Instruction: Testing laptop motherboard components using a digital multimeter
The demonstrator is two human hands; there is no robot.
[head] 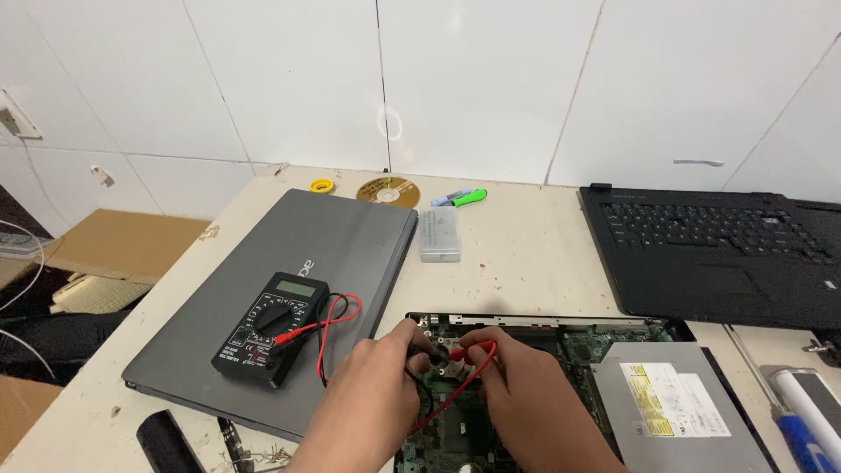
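My left hand pinches a black probe against the green circuit board of an opened laptop base. Close beside it, my right hand grips a red probe, its tip touching the same area of the board. Red and black leads run left to a black multimeter, which lies on a closed grey laptop. The probe tips are partly hidden by my fingers.
A silver optical drive sits in the opened base. A black keyboard panel lies at the right. At the back are a disc, a yellow tape roll, a clear small box and a green-handled tool. A blue-white tool lies far right.
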